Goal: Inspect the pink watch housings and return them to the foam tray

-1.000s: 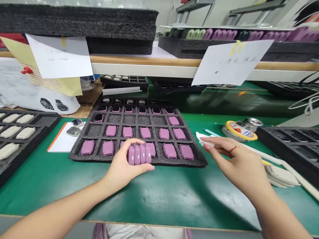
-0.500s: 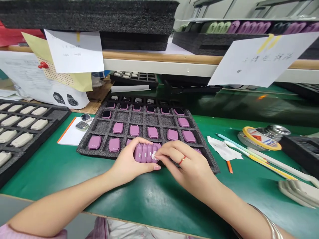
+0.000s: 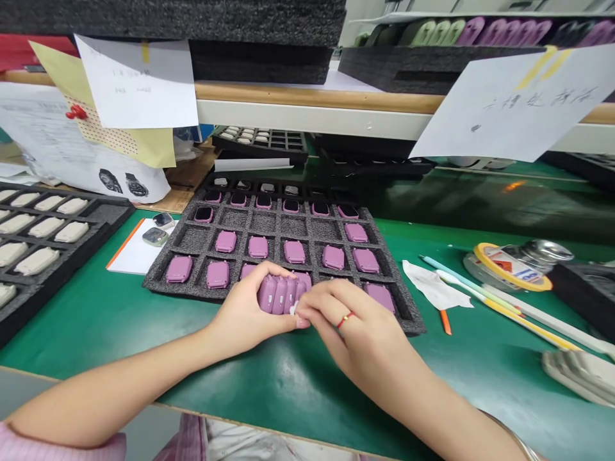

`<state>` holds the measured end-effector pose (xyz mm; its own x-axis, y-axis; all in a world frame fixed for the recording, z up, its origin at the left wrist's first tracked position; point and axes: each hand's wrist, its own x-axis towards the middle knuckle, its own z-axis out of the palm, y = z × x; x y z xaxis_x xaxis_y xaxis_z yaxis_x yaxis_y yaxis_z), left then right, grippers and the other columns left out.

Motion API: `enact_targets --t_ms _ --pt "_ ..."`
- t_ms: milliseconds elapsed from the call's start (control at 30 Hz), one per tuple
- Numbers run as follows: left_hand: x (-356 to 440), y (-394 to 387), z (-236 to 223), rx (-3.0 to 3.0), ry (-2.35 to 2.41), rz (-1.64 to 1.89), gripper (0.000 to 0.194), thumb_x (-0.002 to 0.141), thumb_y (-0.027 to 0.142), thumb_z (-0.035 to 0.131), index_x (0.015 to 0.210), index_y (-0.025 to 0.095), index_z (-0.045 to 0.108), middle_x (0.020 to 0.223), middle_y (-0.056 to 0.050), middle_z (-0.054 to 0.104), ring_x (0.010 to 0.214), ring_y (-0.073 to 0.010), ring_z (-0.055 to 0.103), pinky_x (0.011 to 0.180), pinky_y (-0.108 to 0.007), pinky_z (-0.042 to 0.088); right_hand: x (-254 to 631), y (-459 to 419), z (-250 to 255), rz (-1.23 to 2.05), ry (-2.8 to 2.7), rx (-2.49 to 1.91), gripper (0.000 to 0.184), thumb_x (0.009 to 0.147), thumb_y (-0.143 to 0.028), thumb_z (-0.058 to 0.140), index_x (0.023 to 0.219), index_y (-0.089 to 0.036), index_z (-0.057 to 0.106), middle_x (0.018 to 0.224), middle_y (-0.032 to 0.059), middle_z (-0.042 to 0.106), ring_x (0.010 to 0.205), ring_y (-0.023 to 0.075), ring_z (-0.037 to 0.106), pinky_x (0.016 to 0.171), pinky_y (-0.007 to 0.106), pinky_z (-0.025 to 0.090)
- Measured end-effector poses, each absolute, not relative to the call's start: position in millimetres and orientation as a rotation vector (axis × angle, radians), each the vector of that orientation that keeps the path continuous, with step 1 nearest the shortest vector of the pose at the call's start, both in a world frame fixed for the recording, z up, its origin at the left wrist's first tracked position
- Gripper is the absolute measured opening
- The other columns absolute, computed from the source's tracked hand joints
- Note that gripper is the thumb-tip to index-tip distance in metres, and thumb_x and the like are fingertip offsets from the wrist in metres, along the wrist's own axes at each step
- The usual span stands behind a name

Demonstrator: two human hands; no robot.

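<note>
My left hand [image 3: 247,307] is closed around a row of several purple watch cases [image 3: 280,294], held side by side on edge with small pale slots facing me. At the right end of that row, my right hand [image 3: 343,320] pinches a small white piece [image 3: 293,308], perhaps cloth or paper, against the last case. Its fingertips hide most of the piece. Just behind both hands lies a black foam tray [image 3: 180,238] with more purple watch cases [image 3: 294,251] in its pockets; those in the far rows show dark screens.
At left stands another foam tray [image 3: 113,214] of beige cases, beside a white pad [image 3: 127,255] with two watch heads. On the right are a white cloth [image 3: 432,285], thin sticks [image 3: 494,301], a tape roll [image 3: 509,266] and stacked beige cases [image 3: 574,374]. A shelf [image 3: 307,118] crosses above.
The right hand's fingertips have moved slightly down and left along the end case, and the white piece shows lower. The left hand keeps its hold. The view has shifted a little.
</note>
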<state>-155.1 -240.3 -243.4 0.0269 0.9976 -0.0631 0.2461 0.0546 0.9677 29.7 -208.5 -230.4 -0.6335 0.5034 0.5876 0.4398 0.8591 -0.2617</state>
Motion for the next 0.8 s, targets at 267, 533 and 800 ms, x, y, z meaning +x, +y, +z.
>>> enact_targets --t_ms 267,533,800 --pt "-154.6 -241.0 -244.4 1.360 1.385 1.021 0.050 0.063 0.032 0.088 0.102 0.023 0.060 0.103 0.000 0.069 0.094 -0.0203 0.064 0.086 -0.032 0.049 30.0 -208.0 -230.1 0.134 -2.349 -0.674 0.018 0.099 -0.010 0.048 0.091 -0.016 0.064 0.085 0.0088 0.068 0.076 0.0199 0.066 0.069 0.033 0.059" --pt "-154.5 -240.9 -242.7 1.353 1.388 1.020 0.051 0.061 0.032 0.089 0.101 0.023 0.060 0.104 -0.002 0.070 0.093 -0.0211 0.065 0.085 -0.032 0.050 29.6 -209.6 -231.6 0.116 -2.350 -0.676 0.018 0.099 -0.009 0.049 0.093 -0.016 0.064 0.086 0.0091 0.068 0.076 0.0202 0.066 0.068 0.033 0.058" --pt "-154.2 -240.1 -242.9 1.350 1.385 1.007 0.051 0.061 0.032 0.089 0.101 0.023 0.060 0.106 -0.001 0.070 0.094 -0.0207 0.064 0.086 -0.032 0.050 30.3 -210.4 -232.6 0.108 -2.350 -0.686 0.017 0.098 -0.009 0.049 0.092 -0.014 0.065 0.084 0.0087 0.067 0.075 0.0198 0.065 0.067 0.032 0.058"
